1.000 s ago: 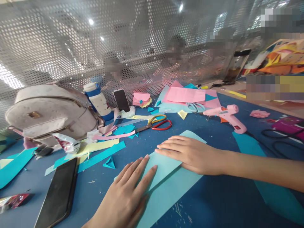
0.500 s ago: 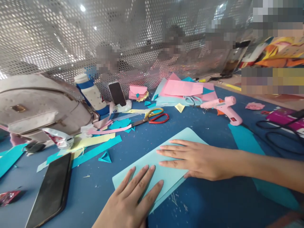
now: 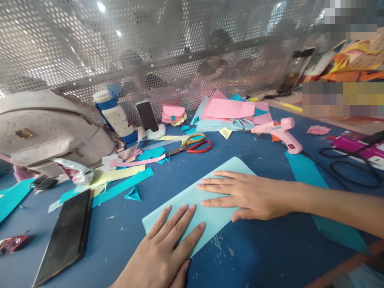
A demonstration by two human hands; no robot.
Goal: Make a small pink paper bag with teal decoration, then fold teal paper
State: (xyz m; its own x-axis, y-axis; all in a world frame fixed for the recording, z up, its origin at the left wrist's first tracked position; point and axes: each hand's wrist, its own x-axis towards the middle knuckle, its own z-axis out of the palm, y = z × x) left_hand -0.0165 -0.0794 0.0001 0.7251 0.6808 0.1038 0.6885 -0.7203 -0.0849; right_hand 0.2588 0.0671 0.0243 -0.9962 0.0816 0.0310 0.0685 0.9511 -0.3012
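Note:
A folded sheet of light blue paper (image 3: 183, 196) lies slantwise on the blue table in front of me. My left hand (image 3: 168, 240) rests flat on its near left part, fingers spread. My right hand (image 3: 240, 194) presses on the right part with its fingers stretched out and the thumb at the near edge. Beyond the paper are scissors (image 3: 192, 145) with one red and one yellow handle, lying on paper scraps. A small folded blue paper piece (image 3: 133, 193) lies to the left of the sheet.
At left are a black phone (image 3: 64, 236), a pale backpack (image 3: 45, 136) and a white-and-blue bottle (image 3: 114, 116). A pink glue gun (image 3: 280, 132) with its cord, a teal paper strip (image 3: 306, 172) and a purple box (image 3: 357, 148) are at right. Pink sheets (image 3: 231, 109) lie behind.
The near edges of the folded sheet, which showed a lower layer before, now lie together. My right thumb has come onto the near edge. Both hands stay almost in place.

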